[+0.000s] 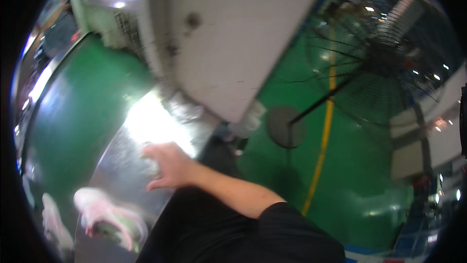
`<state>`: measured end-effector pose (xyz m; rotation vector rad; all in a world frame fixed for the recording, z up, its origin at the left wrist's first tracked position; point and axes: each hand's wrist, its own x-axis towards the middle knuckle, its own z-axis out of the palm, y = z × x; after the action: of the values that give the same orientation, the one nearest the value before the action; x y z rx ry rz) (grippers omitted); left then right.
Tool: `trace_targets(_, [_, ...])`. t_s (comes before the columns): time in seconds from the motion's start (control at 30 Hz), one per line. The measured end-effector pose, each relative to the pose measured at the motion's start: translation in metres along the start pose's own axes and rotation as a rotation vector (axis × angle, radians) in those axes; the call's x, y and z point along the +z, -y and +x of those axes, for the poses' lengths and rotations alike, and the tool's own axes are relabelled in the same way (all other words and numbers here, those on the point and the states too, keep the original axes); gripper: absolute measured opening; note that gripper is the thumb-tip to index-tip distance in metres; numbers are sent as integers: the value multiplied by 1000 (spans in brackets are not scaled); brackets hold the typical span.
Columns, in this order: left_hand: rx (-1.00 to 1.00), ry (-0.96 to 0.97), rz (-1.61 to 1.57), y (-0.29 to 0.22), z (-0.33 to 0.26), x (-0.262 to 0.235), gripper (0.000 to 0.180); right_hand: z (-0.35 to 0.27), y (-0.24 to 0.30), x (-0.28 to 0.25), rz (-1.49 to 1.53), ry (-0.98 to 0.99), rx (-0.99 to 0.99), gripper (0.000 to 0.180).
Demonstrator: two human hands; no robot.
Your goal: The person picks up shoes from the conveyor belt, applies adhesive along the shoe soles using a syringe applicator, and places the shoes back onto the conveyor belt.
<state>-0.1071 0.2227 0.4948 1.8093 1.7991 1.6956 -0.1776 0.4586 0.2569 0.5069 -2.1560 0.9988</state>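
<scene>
My right hand reaches leftward over a shiny metal tabletop, its bare forearm coming out of a black sleeve. Thumb and fingers are spread with a gap between them. Motion blur softens the hand, and I can make out nothing held in it. Nearest to it on the metal, toward the lower left, lies a white and pink shoe with a dark opening. A second pale pink shoe-like thing shows farther left, blurred. My left hand is out of the picture.
A large pale machine housing rises beyond the tabletop. To the right, a black pedestal fan stands by its round base on the green floor. A yellow line runs along that floor. Pale boxes sit at the far right.
</scene>
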Motion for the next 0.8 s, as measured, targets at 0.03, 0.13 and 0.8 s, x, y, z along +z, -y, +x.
trace_targets(0.03, [-115,80,43,-1,-17,-10,10,1,-2,-4,28,-39,-28,82])
trace_targets(0.13, [-261,-478,-28,23,-89,-18,13,9,5,-31,-32,129,55,80])
trace_targets(0.8, [-1167,-906,-60,163,-169,-106,53,-3,50,-57,441,444,605,97])
